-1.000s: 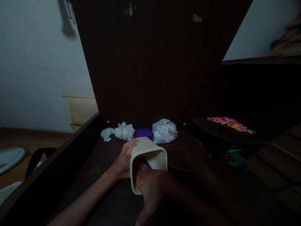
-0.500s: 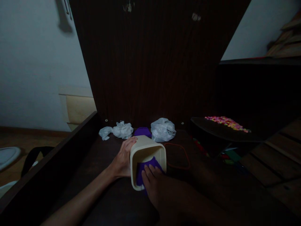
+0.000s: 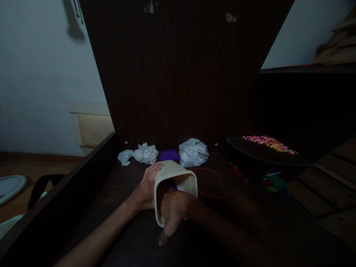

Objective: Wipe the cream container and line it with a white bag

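A cream plastic container (image 3: 174, 168) lies tilted on the dark surface, its wide mouth facing me. My left hand (image 3: 146, 189) is wrapped round its left side and holds it. Reaching through the mouth, my right hand (image 3: 174, 207) has its fingers stretched inward and its thumb apart, outside the lower rim. Just past those fingers shows a bit of purple cloth (image 3: 175, 187); most of it is hidden by the hand and the container wall. The fingertips are in shadow. Behind the container lies another purple piece (image 3: 169, 155).
Crumpled translucent plastic bags (image 3: 193, 152) sit along the back panel (image 3: 178, 85). An orange-brown rounded frame (image 3: 224, 185) lies right of the container. Farther right, a dark shelf (image 3: 236, 148) bears many small colourful pieces (image 3: 268, 144). A raised side board (image 3: 83, 167) runs along the left.
My right hand has pushed deeper into the container, and the purple cloth has gone inward with it, mostly out of sight. My left hand keeps its hold.
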The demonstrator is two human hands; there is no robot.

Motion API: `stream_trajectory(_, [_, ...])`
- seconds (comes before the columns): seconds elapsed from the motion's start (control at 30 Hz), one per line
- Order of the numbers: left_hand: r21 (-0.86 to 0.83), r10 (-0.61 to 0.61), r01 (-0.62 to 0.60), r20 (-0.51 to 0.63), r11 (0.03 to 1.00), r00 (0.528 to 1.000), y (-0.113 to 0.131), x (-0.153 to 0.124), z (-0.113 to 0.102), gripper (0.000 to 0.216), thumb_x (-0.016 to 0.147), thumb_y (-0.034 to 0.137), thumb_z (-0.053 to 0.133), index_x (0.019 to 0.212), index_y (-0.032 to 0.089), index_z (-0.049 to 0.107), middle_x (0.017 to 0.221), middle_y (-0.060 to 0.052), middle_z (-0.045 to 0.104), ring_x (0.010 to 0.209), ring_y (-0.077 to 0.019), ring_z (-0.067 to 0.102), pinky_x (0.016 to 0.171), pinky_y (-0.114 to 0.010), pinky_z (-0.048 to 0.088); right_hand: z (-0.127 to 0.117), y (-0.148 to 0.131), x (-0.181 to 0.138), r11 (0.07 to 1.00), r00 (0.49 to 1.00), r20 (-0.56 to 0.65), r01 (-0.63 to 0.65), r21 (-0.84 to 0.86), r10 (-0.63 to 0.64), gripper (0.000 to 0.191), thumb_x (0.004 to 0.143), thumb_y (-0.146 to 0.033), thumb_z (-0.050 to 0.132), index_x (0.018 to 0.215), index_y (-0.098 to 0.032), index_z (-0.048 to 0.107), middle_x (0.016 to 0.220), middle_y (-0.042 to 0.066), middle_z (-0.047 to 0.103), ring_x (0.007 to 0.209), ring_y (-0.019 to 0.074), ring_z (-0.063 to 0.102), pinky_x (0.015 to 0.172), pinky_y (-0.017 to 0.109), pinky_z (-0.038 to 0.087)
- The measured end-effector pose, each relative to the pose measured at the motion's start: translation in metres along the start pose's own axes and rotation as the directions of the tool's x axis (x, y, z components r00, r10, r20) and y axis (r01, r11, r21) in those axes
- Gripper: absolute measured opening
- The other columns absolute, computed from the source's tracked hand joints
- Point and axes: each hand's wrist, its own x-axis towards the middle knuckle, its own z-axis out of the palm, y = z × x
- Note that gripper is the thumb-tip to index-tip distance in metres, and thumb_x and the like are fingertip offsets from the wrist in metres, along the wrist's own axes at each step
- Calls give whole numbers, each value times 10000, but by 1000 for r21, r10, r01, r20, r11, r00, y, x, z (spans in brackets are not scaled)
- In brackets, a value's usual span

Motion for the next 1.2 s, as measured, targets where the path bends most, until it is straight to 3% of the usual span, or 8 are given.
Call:
stream_trajectory(0.1, [7,-21,21,3,1000,1000,-1,1,-1,931,826,370,721,1569,203,186,1415,-234,492,1337,-412,494,1055,-648,465,6,-4,-12,997,990,-121,76,10,-74,665,727,-538,775,1143,-22,727,1217,239,695,1199,356,633,981,389,519])
stream_trajectory(0.23, [-20,-34,34,25,999,999,-5,0,-3,969,798,398,747,1569,210,191,1430,-237,488,1332,-433,496,1052,-652,462,23,-3,-27,983,914,-376,181,38,-154,869,671,-513,816,1290,56,597,1382,311,561,1323,373,527,1090,404,444])
stream_trajectory(0.47, [-26,-5,6,30,1000,1000,-8,2,-5,1000,797,513,720,1569,171,184,1383,-259,491,1295,-447,517,1021,-663,485,54,1,-62,951,855,-481,284,123,-193,899,797,-486,735,1461,37,429,1582,305,281,1489,369,293,1220,445,288])
stream_trajectory(0.63, [30,-14,13,54,999,998,-4,7,-10,1067,759,489,750,1583,174,149,1414,-238,487,1290,-470,519,1056,-650,476,72,3,-71,997,804,-594,24,70,22,543,927,-265,617,1411,-38,521,1431,230,557,1338,307,535,1128,415,445])
stream_trajectory(0.83, [86,-5,0,58,996,998,-1,8,-15,1137,732,425,804,1587,128,116,1485,-287,435,1372,-460,456,1099,-659,424,90,13,-54,987,690,-724,-101,-122,-19,466,898,10,433,1329,-86,586,1332,173,649,1233,244,626,1052,352,515])
stream_trajectory(1.0, [111,-26,16,88,994,996,-4,5,-19,1114,764,371,799,1594,150,90,1560,-284,340,1462,-447,333,1135,-647,384,76,15,-50,997,754,-655,-82,-12,54,461,905,-32,440,1343,-102,562,1336,183,644,1195,271,653,921,384,583])
stream_trajectory(1.1, [163,-42,30,74,986,996,-3,6,-21,992,798,350,773,1580,206,180,1474,-235,452,1383,-422,449,1078,-603,465,61,9,-51,979,803,-563,-124,160,194,479,891,-62,476,1359,-126,551,1261,171,687,1058,276,713,821,370,592])
stream_trajectory(1.2, [190,-38,27,51,981,998,2,7,-22,857,818,289,723,1544,226,272,1322,-190,543,1224,-368,567,986,-547,537,51,4,-50,946,788,-544,-142,293,287,508,905,-129,511,1412,-123,507,1222,175,700,1042,292,710,861,385,556])
